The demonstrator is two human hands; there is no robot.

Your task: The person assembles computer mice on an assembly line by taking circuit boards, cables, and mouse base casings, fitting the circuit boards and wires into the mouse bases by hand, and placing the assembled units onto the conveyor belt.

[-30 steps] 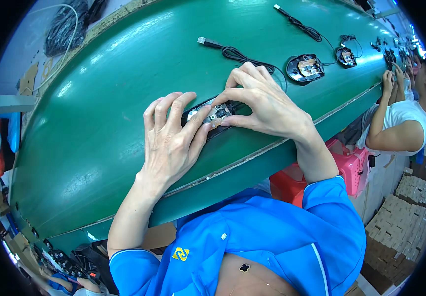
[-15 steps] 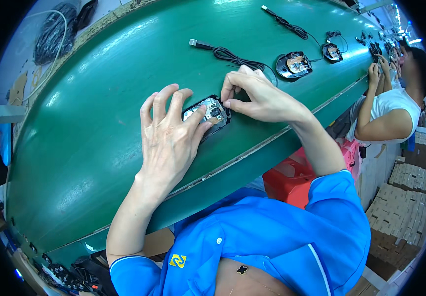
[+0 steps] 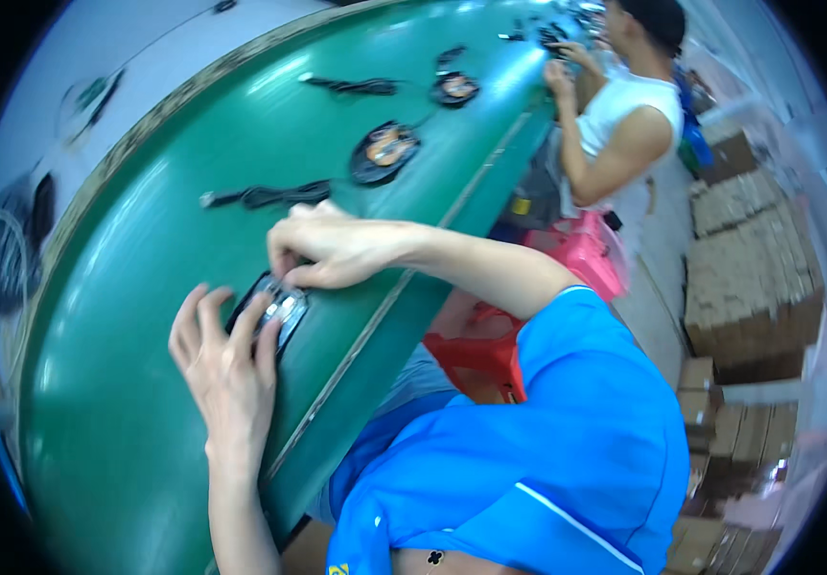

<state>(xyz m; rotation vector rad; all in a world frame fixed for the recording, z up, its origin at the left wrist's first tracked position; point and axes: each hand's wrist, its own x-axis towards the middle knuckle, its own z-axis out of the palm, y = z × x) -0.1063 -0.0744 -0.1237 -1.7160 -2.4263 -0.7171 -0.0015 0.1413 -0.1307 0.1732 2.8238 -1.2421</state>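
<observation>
An opened computer mouse (image 3: 290, 312) lies on the green work surface, its circuit board showing, blurred by motion. My left hand (image 3: 226, 359) holds it down from the near left, thumb and forefinger on the board and the other fingers spread. At its far end my right hand (image 3: 337, 251) is closed, thumb and forefinger pinched together against the edge. Whatever sits in that pinch is too small and blurred to make out. Just beyond my right hand lies a bundled black cable (image 3: 284, 195) with a plug at its left end.
Farther along are another opened mouse (image 3: 384, 151), a second bundled cable (image 3: 356, 86) and a smaller-looking opened mouse (image 3: 456, 89). A person in a white top (image 3: 624, 120) works at the same table. Red stool (image 3: 480, 355) and stacked cardboard boxes (image 3: 754, 278) stand on the right.
The whole view has swung to the right, so the table and hands appear farther left and tilted. Both hands stay at the same mouse; the grip looks much the same.
</observation>
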